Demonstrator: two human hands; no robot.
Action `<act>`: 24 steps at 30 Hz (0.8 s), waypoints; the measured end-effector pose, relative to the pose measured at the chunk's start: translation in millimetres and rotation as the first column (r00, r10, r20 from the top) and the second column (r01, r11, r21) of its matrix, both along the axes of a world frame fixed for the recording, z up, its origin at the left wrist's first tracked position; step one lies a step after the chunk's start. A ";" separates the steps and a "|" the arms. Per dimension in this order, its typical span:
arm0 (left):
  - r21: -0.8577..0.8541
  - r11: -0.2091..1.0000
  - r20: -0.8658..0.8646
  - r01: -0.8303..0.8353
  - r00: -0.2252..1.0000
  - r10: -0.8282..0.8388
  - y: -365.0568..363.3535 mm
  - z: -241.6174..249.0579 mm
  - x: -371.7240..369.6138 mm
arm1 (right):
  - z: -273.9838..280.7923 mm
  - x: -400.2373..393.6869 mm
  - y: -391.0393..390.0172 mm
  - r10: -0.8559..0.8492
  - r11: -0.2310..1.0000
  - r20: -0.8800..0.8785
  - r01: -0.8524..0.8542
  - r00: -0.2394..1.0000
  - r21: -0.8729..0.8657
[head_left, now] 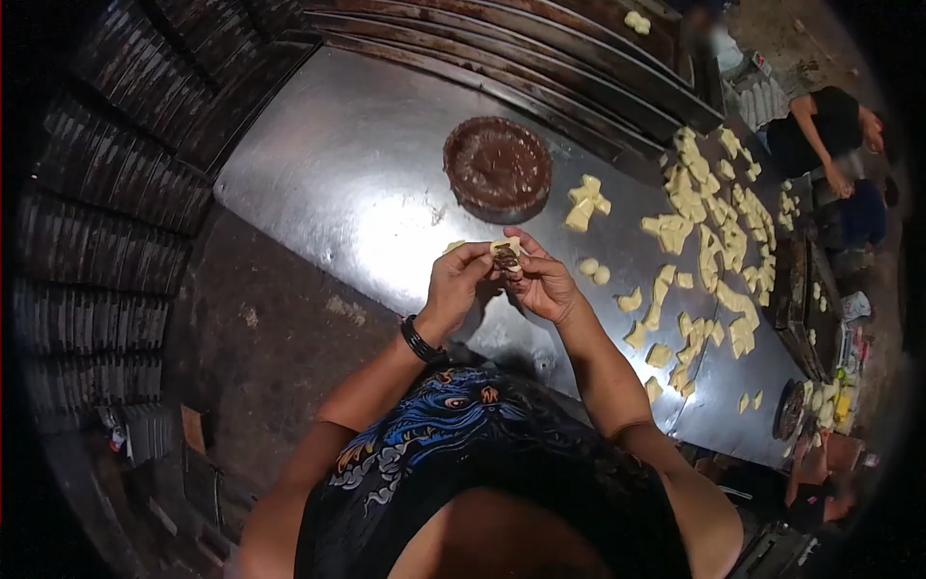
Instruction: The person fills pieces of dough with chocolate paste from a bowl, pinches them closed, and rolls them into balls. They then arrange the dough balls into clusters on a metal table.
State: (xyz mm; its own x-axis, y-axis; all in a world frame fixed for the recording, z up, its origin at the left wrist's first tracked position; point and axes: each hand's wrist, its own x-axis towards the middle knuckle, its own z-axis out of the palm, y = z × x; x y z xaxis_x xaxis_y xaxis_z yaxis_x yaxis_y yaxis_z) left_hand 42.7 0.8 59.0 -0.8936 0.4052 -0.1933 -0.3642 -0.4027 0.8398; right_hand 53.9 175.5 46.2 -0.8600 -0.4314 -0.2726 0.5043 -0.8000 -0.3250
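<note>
Between my two hands is a small pale dough piece [505,253] with dark brown filling on it, held above the metal table. My left hand [457,286], with a black band at the wrist, pinches its left side. The fingers of my right hand [547,288] are closed on its right side. Just beyond my hands stands a round container of brown filling [498,166]. Another pale bit of dough [454,247] shows partly behind my left fingers. To the right of my right hand lie two small dough balls [594,271].
Many cut dough pieces [709,246] cover the right part of the metal table [318,125]. Stacked dark trays [521,48] line the far edge, and racks [106,203] stand at the left. A person [830,125] works at the upper right; another is at the lower right.
</note>
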 end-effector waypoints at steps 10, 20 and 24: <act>0.081 0.997 0.301 0.007 0.953 -0.031 -27.4 -26.7 33.8 | 3.7 58.3 2.5 -0.108 0.962 0.363 0.004 0.926 0.274; -0.382 0.922 -0.513 -0.055 0.843 -0.162 -70.5 -6.0 14.5 | 19.6 32.0 -69.7 0.203 -0.047 -0.401 0.418 0.893 0.907; -0.299 0.951 -0.624 -0.080 0.771 -0.132 -47.3 -1.5 23.6 | 15.5 58.4 -76.3 -0.042 -0.127 -0.545 0.537 0.837 0.834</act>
